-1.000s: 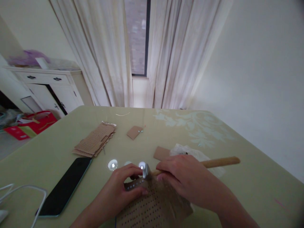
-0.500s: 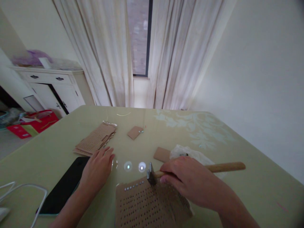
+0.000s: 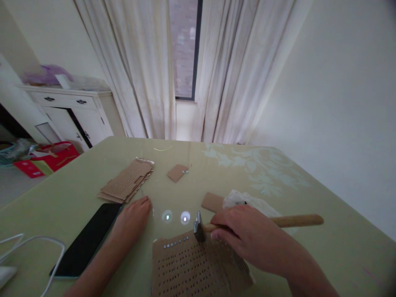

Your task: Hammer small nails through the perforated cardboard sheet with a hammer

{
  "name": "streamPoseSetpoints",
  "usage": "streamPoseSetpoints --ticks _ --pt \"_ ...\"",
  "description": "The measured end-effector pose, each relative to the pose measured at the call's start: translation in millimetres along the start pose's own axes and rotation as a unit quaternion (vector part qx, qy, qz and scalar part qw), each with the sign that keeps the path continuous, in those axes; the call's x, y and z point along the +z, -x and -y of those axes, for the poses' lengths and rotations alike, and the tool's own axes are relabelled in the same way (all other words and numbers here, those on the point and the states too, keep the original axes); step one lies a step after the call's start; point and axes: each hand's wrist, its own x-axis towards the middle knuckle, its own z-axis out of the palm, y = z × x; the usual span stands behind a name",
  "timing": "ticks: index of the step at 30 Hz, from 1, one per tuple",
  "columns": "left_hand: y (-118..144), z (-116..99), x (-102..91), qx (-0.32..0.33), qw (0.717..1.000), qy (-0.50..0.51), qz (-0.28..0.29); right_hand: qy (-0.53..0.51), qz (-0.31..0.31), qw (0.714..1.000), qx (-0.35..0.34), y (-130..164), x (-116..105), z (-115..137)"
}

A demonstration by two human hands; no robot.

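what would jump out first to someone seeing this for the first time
First, the right hand gripping a wooden-handled hammer, its metal head just over the far edge of a perforated cardboard sheet at the near edge of the green table. The left hand lies flat on the table beside a black phone. Further back lies a stack of perforated cardboard pieces, with pale curtains behind.

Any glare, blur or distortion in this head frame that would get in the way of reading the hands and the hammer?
Head view: dim indoor light from the window; two round glare spots on the glossy table just beyond the perforated cardboard. Wide-angle lens bends the curtains outward. Right hand, hammer and left hand are soft but readable.
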Motion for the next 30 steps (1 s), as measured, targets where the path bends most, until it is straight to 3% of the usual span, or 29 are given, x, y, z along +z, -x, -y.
streamPoseSetpoints --ticks 8,16,24,30 --pt "6.1 -24.7 16.1 0.022 0.999 0.037 -0.012 0.001 0.004 1.000 0.005 -1.1 -1.5 1.1" --pt "3.7 -17.6 14.6 0.009 0.996 0.078 -0.043 0.014 -0.013 1.000 -0.012 2.6 -7.0 3.3" --pt "0.3 -16.4 14.4 0.015 0.994 0.105 -0.032 0.036 -0.018 0.999 -0.011 8.4 -7.0 -3.7" --pt "-0.5 -19.8 7.0 0.033 0.978 0.193 -0.070 0.054 -0.012 0.998 0.004 3.2 -2.9 -5.4"
